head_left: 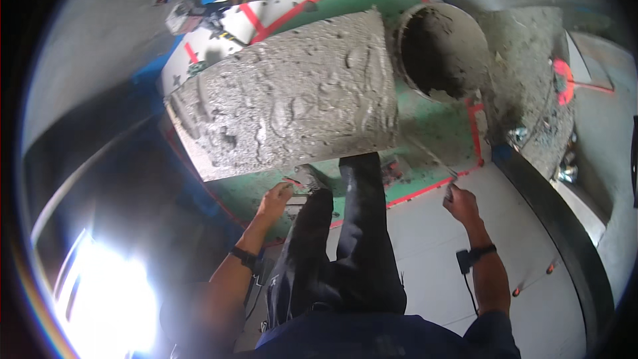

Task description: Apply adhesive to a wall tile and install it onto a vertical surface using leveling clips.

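A large slab (292,93) lies before me, its upper face coated in wet grey mortar with ridges and pits. My right hand (462,205), off its near right corner, is closed round the handle of a trowel (432,154). The trowel's thin blade, seen nearly edge-on, points toward the slab. My left hand (274,201) is just below the slab's near edge, fingers loosely bent and partly apart; no held thing shows in it. Beyond the right end of the slab stands a mortar-smeared bucket (442,53), its dark mouth partly lined with mortar.
Green sheeting (438,126) edged with red tape (425,191) lies under the slab. A power tool (199,16) rests beyond its far left. Dusty board (531,73) and debris lie right of the bucket. A dark raised edge (558,226) borders pale floor tiles (425,239). Bright light glares at left.
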The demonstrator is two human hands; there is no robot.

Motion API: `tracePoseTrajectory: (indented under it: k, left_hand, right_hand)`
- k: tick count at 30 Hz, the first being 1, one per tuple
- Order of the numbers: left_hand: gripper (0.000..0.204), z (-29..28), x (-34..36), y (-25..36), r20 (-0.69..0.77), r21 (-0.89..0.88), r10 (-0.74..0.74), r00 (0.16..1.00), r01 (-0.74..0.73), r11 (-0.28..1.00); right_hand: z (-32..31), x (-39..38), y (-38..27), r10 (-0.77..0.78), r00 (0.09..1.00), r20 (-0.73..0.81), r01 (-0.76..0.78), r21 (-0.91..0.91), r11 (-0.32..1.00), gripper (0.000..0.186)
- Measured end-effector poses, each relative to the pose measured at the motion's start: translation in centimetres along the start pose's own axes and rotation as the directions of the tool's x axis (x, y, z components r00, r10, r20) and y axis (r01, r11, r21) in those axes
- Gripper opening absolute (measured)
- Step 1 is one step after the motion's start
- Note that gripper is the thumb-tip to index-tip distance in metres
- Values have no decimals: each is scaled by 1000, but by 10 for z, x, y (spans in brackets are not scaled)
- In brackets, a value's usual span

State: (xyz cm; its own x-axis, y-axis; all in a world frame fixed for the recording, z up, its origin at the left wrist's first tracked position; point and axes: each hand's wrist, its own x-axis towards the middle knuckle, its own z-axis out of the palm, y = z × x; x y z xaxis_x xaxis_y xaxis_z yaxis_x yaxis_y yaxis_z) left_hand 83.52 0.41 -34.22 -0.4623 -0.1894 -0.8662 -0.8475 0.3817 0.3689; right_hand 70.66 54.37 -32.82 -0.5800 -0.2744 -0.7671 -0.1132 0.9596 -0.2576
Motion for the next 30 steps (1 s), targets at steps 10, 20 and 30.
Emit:
tracePoseTrajectory:
  k: [10, 20, 30]
  left_hand:
    - [37, -26, -22, -86, -69, -171, -46, 997, 33, 985]
    - [13, 2, -15, -133, -48, 471, 329, 943, -269, 840]
    - [21, 8, -17, 1, -103, -301, -1, 995, -30, 953]
  right_hand:
    - [-96, 81, 14, 274, 915, -295, -208, 238, 949, 37]
    - [-279, 206, -83, -106, 970, -220, 98, -47, 994, 35]
    - [-337, 251, -101, -196, 972, -131, 152, -288, 946, 34]
